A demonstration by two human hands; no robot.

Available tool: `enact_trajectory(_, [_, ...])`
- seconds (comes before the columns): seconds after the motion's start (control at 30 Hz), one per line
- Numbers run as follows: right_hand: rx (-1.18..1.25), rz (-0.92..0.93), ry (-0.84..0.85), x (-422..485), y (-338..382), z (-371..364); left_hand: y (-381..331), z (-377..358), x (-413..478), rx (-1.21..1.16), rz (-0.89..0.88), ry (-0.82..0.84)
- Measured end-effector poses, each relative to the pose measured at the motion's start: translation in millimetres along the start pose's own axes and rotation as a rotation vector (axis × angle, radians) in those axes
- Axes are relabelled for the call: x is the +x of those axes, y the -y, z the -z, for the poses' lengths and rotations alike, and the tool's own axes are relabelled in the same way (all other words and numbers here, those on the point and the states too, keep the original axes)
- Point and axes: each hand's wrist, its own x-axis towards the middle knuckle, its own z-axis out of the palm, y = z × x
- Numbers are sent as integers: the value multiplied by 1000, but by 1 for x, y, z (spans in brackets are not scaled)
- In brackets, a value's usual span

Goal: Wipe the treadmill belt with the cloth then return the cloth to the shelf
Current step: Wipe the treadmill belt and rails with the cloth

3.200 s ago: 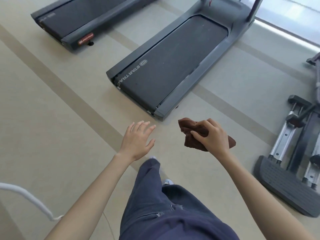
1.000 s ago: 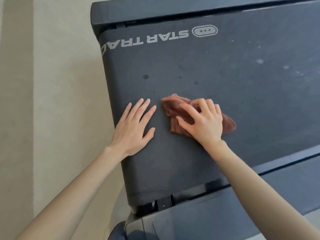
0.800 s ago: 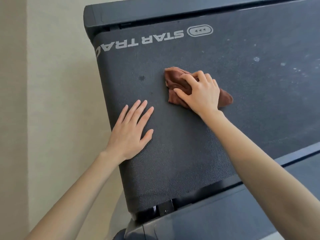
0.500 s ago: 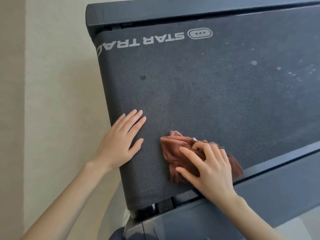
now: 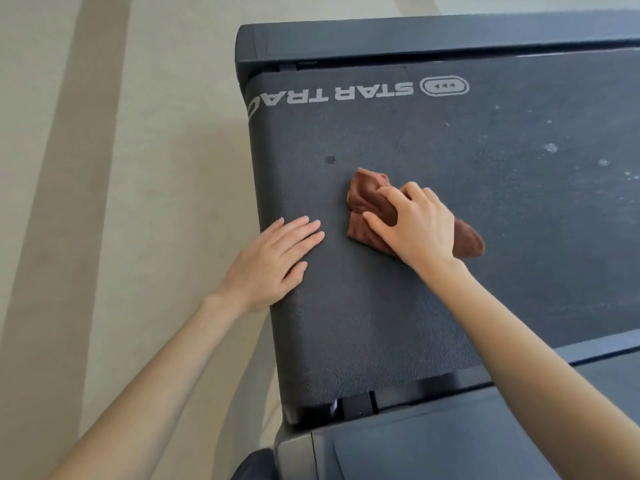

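The dark treadmill belt [image 5: 398, 306] with white STAR TRAC lettering fills the right of the view. A crumpled brown cloth [image 5: 367, 199] lies on the belt near its rear end. My right hand [image 5: 415, 223] grips the cloth with curled fingers and presses it onto the belt. My left hand [image 5: 273, 261] rests flat on the belt's left edge, fingers straight, a short way left of the cloth. Pale specks dot the belt at the right.
Grey side rails [image 5: 433, 39] frame the belt above and below [image 5: 450, 445]. Beige floor with darker stripes [image 5: 104, 202] lies to the left. No shelf is in view.
My right hand has slid the cloth away from the near side rail back up toward the middle of the belt. The left hand stays planted on the belt's edge.
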Motion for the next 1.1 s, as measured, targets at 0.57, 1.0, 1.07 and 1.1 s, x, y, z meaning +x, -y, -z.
enact_trajectory(0.57, [151,168,49,23,54,-10,114,21,74,-75,-149,27])
enact_trajectory(1.0, [194,463,0,-90,78,12,84,12,52,-43,-79,-10])
enact_trajectory(1.07, [173,370,-17,-55,78,2,81,11,52,-80,-59,-10])
enact_trajectory(1.1, [147,302,-23,-39,76,-3,81,11,53,-108,-42,-11])
